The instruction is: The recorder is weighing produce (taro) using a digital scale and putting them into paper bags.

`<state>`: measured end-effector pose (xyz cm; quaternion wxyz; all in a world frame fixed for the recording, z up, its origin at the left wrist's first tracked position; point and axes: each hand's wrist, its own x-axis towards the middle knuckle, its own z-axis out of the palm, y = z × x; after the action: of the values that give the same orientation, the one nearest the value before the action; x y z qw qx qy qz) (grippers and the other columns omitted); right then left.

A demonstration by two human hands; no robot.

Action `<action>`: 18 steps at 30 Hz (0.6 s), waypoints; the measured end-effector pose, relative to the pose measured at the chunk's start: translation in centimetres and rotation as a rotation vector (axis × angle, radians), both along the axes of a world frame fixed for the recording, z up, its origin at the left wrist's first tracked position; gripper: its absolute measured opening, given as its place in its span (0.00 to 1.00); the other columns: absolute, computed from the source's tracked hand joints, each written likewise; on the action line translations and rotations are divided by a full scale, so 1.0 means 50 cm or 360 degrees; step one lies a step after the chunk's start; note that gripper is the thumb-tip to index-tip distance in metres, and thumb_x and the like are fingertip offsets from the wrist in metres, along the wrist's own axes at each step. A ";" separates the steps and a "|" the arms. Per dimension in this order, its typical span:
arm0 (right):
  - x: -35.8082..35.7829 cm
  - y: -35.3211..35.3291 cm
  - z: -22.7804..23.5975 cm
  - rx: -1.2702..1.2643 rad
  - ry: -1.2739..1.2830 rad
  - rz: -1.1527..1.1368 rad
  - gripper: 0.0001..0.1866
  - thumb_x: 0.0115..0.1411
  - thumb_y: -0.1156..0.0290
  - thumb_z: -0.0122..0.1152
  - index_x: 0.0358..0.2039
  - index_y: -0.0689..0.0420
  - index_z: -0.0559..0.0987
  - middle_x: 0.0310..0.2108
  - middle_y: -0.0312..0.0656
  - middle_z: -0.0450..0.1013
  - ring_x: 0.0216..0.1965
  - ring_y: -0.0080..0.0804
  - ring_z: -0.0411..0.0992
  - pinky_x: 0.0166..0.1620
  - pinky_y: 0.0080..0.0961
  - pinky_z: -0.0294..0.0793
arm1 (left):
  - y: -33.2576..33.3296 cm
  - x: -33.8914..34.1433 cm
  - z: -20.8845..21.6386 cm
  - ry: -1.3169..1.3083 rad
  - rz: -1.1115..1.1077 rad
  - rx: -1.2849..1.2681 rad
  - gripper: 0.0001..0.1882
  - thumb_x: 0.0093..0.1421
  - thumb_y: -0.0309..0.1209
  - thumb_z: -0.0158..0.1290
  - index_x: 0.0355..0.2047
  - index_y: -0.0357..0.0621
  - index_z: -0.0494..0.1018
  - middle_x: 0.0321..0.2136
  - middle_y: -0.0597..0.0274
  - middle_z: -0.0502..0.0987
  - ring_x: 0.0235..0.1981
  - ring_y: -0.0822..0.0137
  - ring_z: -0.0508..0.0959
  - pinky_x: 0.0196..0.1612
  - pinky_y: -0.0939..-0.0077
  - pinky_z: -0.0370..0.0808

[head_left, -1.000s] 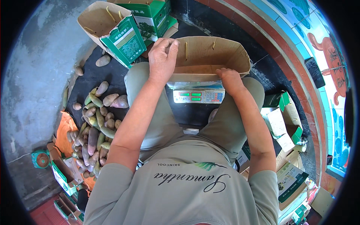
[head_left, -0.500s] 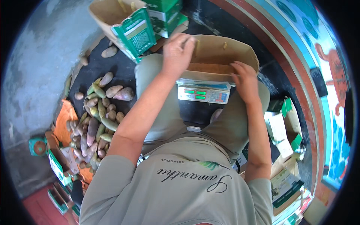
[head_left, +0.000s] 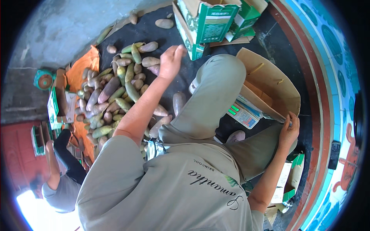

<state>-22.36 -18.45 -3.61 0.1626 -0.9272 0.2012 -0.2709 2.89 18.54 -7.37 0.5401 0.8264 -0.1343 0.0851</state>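
Observation:
My left hand is raised over the right edge of a heap of green and purple radishes, fingers loosely curled, with nothing visible in them. My right hand pinches the near right rim of an open brown cardboard box with yellow cord handles. The box stands tilted in view on a digital scale between my knees, its green display lit. Part of the scale is hidden by the box and my leg. Inside the box, I see bare cardboard in the visible part.
Green and white cartons stand beyond my left knee. An opened carton lies at my right. Single radishes lie beside my left leg. A person sits at the far left, near a green round device.
My left hand has let go of the box and moved left toward the radishes. My right hand has closed on the box's rim. The view has turned left.

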 end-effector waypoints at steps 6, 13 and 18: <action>0.028 0.007 -0.016 -0.0258 0.0192 0.0151 0.08 0.57 0.70 0.54 0.35 0.58 0.76 0.35 0.43 0.74 0.39 0.42 0.72 0.42 0.33 0.70 | 0.256 -0.055 -0.228 0.0462 0.0455 0.0612 0.15 0.56 0.40 0.48 0.31 0.42 0.76 0.30 0.48 0.77 0.36 0.49 0.76 0.40 0.61 0.71; 0.052 0.024 -0.023 -0.0361 0.0356 0.0291 0.08 0.56 0.69 0.56 0.35 0.58 0.76 0.35 0.43 0.74 0.38 0.42 0.71 0.42 0.34 0.69 | 0.416 -0.210 -0.388 0.1296 0.0545 0.1392 0.19 0.53 0.40 0.47 0.44 0.48 0.73 0.41 0.49 0.75 0.46 0.52 0.73 0.49 0.61 0.69; 0.063 0.050 -0.024 -0.0403 0.0399 0.0354 0.09 0.55 0.69 0.57 0.36 0.57 0.76 0.35 0.43 0.74 0.38 0.42 0.71 0.43 0.35 0.68 | 0.377 -0.271 -0.409 0.1454 0.0252 0.1499 0.21 0.53 0.38 0.49 0.49 0.55 0.69 0.49 0.52 0.71 0.51 0.55 0.70 0.52 0.64 0.68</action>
<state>-19.19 -15.92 -4.82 0.0472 -0.9832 0.0805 -0.1567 -10.67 37.38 -27.82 0.1156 0.9347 0.1466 -0.3024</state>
